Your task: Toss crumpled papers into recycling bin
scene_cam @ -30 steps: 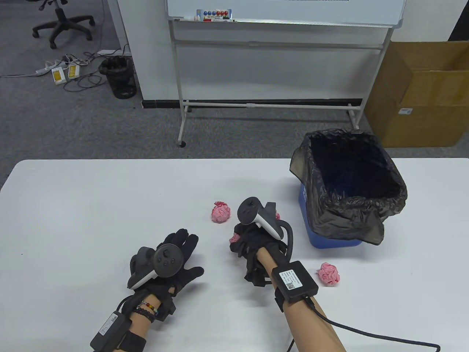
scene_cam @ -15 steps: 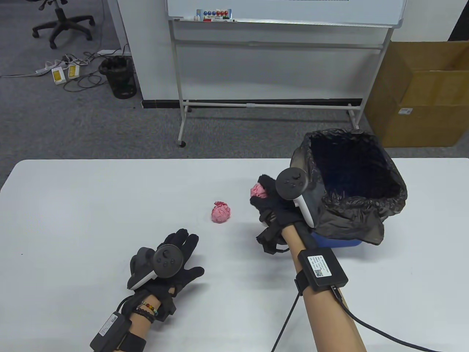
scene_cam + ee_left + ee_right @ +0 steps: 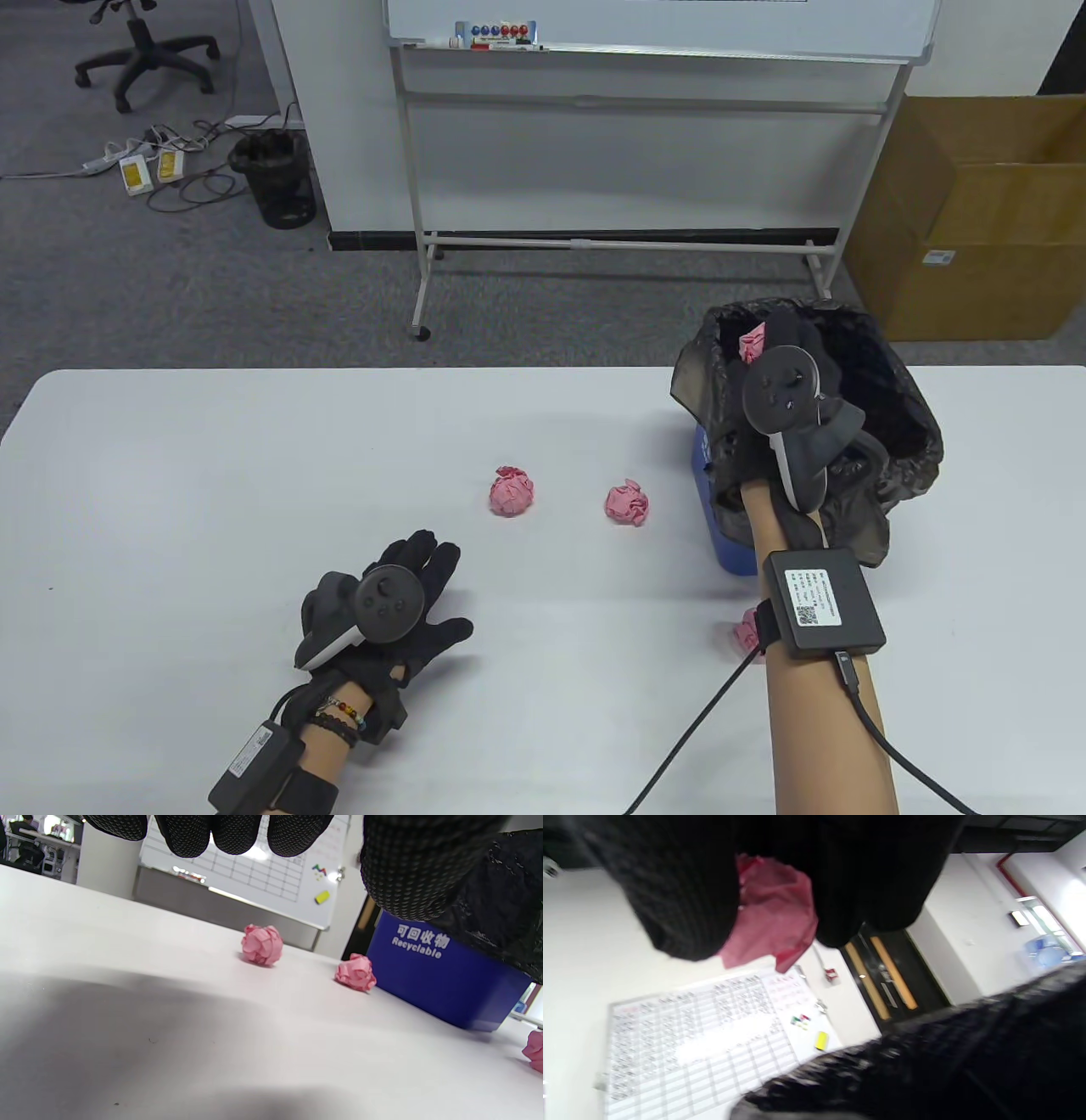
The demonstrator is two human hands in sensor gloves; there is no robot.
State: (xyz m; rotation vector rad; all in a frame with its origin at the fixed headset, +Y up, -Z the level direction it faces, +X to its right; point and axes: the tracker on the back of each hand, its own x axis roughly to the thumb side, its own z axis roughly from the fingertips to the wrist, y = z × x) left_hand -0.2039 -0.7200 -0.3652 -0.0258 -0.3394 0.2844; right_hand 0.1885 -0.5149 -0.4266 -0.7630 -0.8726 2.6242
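Right hand (image 3: pixel 789 399): a pink paper ball (image 3: pixel 752 344) is gripped over the bin (image 3: pixel 920 441).
Left hand (image 3: pixel 386 607): fingers are spread flat on the table (image 3: pixel 170 475).

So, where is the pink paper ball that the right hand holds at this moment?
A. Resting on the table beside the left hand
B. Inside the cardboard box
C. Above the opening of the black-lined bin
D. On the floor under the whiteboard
C: the right hand grips the pink paper ball over the opening of the bin, and the right wrist view shows it between the fingers.
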